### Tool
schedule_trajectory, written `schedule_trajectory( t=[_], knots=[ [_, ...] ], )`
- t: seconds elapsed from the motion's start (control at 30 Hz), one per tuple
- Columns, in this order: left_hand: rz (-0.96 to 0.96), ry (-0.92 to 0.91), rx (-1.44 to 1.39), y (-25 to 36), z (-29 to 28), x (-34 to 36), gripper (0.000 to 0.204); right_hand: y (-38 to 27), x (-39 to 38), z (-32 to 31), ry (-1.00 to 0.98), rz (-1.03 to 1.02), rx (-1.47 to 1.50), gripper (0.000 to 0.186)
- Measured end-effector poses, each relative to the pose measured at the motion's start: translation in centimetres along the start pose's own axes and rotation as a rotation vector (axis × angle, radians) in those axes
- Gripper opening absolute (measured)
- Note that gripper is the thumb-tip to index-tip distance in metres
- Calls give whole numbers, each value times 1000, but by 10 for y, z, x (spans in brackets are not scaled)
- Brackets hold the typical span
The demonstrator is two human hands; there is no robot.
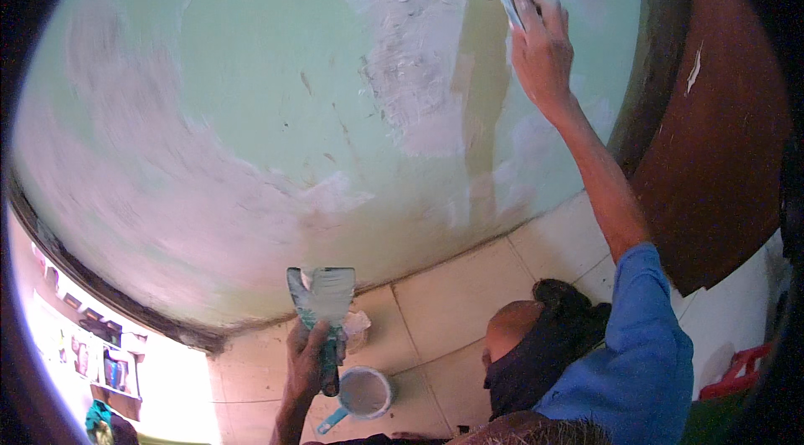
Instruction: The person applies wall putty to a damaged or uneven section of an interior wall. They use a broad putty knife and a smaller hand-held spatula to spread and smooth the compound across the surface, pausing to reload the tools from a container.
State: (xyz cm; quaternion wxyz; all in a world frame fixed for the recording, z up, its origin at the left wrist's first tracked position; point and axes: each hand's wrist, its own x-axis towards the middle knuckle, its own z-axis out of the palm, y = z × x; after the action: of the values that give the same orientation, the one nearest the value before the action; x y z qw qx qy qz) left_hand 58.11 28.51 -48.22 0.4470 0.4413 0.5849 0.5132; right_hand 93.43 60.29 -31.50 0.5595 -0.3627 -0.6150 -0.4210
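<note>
My right hand (543,47) is raised to the upper part of the pale green wall (251,51), closed around a thin flat putty blade (512,8) whose edge is against or very near the surface. Beside it are rough whitish putty (410,51) and a darker olive-brown strip (484,77). Low at the left, my left hand (308,353) grips the dark handle of a wide putty knife (322,298), held blade up. Pale putty coats much of that blade. A white tub (367,391) with greyish contents stands on the floor next to this hand, a blue-handled tool (333,420) at its rim.
Smeared whitish patches (167,127) cover the wall's left side. A reddish-brown panel (712,127) stands at right. Behind the putty knife, a small pale container (357,329) rests on the tiled floor (444,286). Dark cloth and bare skin (512,326) show at lower middle; a red object (737,370) lies lower right.
</note>
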Motion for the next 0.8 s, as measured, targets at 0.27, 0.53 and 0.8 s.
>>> schedule_trajectory(
  t=[0.27, 0.53, 0.8],
  knots=[
    [32, 1, 20, 10, 9, -2, 23, -78, 0, 41, -35, 17, -24, 69],
    [10, 1, 11, 10, 5, -7, 27, -50, -38, 20, -87, -88, -20, 83],
    [39, 4, 16, 5, 6, -3, 24, -52, -43, 11, -186, -120, -17, 70]
  ],
)
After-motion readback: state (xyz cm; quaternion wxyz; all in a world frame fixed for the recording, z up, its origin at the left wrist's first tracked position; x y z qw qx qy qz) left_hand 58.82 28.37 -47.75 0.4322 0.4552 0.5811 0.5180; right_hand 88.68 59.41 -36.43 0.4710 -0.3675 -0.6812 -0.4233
